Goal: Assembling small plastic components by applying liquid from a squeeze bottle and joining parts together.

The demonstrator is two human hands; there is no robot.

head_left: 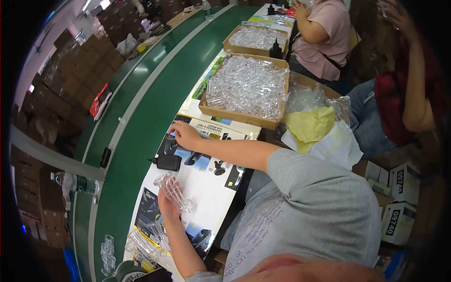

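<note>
My left hand is closed around a clear plastic tube with flared ends, held tilted above the white tabletop. Farther along the table, my right hand hovers over printed cardboard sheets. Its fingers are curled together in a pinch, and whatever sits between them is too small to make out. Just below that hand lies a small black bottle with a thin nozzle. More clear tubes lie by my left forearm.
An open carton heaped with clear plastic parts stands beyond my right hand, another carton behind it. A green conveyor belt runs along the left, carrying clear pieces. Two people sit at the right; crumpled yellow paper lies near them.
</note>
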